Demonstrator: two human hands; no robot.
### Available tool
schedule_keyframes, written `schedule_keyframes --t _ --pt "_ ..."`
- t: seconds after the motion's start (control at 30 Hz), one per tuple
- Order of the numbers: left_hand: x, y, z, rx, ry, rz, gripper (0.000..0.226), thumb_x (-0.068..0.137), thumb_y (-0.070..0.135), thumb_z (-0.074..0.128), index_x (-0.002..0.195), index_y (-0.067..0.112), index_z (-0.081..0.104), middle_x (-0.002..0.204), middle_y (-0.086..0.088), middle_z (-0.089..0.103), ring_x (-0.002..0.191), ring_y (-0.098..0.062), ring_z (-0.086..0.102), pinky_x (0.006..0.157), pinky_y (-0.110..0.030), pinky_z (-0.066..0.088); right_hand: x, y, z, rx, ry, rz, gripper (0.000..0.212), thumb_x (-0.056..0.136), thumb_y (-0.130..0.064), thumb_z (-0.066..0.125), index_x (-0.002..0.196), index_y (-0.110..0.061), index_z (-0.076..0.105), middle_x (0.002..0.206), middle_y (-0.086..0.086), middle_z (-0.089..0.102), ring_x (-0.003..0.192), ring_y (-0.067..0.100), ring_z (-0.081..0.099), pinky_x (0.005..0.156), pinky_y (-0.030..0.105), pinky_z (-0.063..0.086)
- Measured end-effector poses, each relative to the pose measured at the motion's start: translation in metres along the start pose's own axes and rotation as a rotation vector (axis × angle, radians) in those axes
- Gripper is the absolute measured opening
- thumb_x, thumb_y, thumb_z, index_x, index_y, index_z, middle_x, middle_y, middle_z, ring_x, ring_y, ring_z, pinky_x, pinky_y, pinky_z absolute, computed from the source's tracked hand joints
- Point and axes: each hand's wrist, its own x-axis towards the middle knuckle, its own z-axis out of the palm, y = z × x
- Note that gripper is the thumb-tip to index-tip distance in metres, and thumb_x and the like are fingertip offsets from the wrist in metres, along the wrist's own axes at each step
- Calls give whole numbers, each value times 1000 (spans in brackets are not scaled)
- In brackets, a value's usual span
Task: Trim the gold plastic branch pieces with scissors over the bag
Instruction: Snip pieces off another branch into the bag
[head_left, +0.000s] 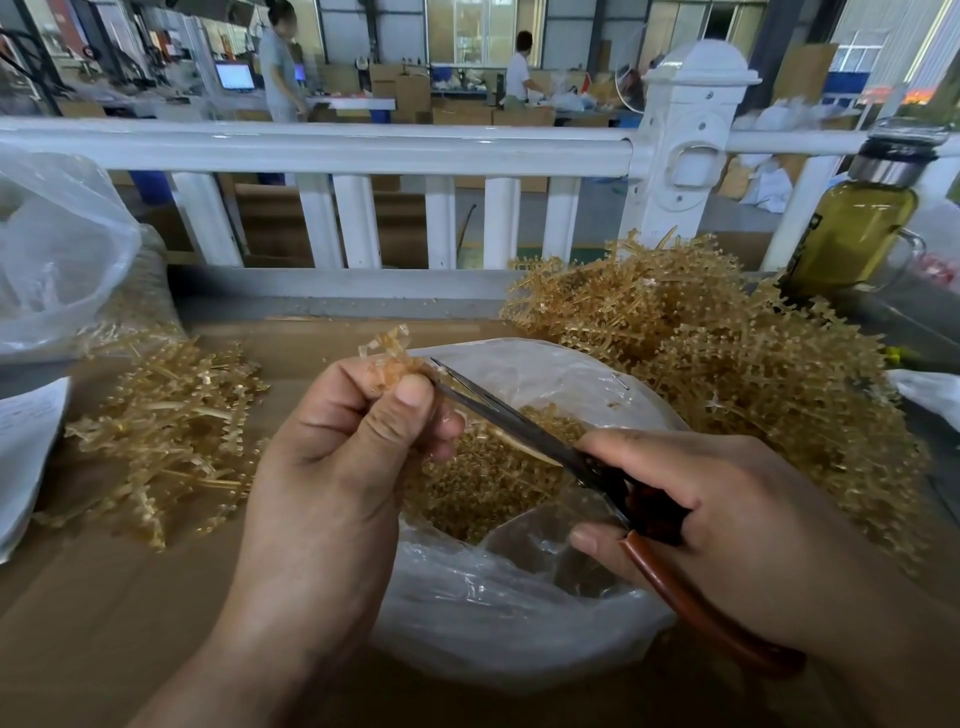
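My left hand (343, 457) pinches a small gold plastic branch piece (387, 353) between thumb and fingers, above the rim of a clear plastic bag (519, 613). My right hand (727, 525) grips scissors (524, 423) with brown handles. Their dark blades point up-left and the tips touch the held piece. The bag lies open under both hands and holds many small gold cut bits (478, 488).
A big heap of gold branches (727, 358) lies right of the bag, a smaller heap (171, 436) to the left on the brown cardboard surface (104, 623). Another clear bag (57, 249) stands far left, a bottle (857, 228) far right, a white railing (363, 150) behind.
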Motion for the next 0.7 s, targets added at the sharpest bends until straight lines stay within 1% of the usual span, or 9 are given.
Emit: schedule_keyframes --t 0.13,0.23,0.27,0.33,0.43,0.53,0.6,0.7 --pt "0 0 -1 14 -6 6 10 85 29 71 76 31 71 76 -1 68 75 -15 63 70 -24 53 0 1 2 1 53 -21 44 80 -67 58 108 -32 61 80 -14 67 68 3 64 52 27 51" --pt "1 -1 -2 22 -14 7 9 85 29 70 77 29 71 76 -1 68 75 -14 63 69 -24 53 1 2 2 0 71 -34 44 81 -66 58 113 -36 61 78 -16 66 67 3 63 53 24 49" --pt "1 -2 -3 30 -18 11 9 86 28 73 77 28 71 76 -2 68 75 -15 64 69 -24 53 1 3 2 -3 71 -41 43 81 -64 59 113 -36 62 77 -16 65 66 4 62 53 24 48" --pt "2 -2 -4 56 -31 30 7 85 32 71 79 28 70 77 -2 68 75 -15 64 70 -24 53 1 4 1 -11 77 -58 41 82 -61 60 114 -35 64 75 -16 64 64 5 61 52 24 48" --pt "2 -2 -7 117 -34 74 8 86 35 68 79 31 69 77 -2 68 76 -18 63 73 -29 53 2 5 1 -23 96 -82 41 83 -59 60 115 -33 66 75 -17 62 63 4 59 53 19 47" --pt "2 -2 -9 156 -26 88 8 86 37 68 80 32 70 77 0 69 77 -18 65 76 -34 52 3 6 2 -32 126 -107 41 83 -56 62 114 -30 66 73 -15 62 60 4 58 51 21 48" --pt "2 -2 -10 180 -28 100 9 87 37 67 81 32 71 78 0 69 78 -18 65 77 -36 51 3 7 1 -23 131 -116 42 83 -55 64 114 -26 68 71 -15 59 58 4 56 51 20 47" --pt "1 -2 -11 211 -26 113 9 87 38 67 82 32 71 79 -1 70 79 -20 65 79 -39 50 2 7 0 -17 112 -111 43 82 -57 64 114 -28 68 72 -15 60 60 3 57 51 21 48"
